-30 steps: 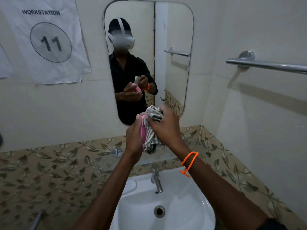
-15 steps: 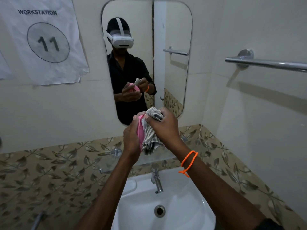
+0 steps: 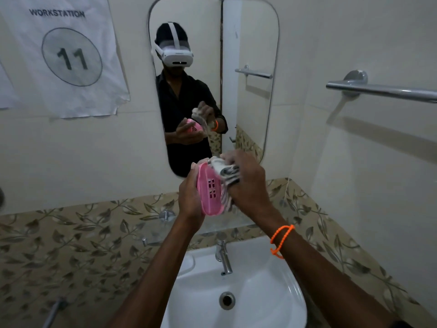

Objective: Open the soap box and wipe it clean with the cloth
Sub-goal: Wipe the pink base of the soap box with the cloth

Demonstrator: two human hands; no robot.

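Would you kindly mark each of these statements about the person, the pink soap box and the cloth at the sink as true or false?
1. The left hand holds the pink soap box. True.
2. The striped cloth hangs on the towel bar. False: the right hand grips it against the soap box; the bar is bare.
3. The soap box is held above the white sink. True.
4. An orange bracelet is on the left wrist. False: it is on the right wrist.
5. The paper sign on the wall shows the number 7. False: it reads WORKSTATION 11.
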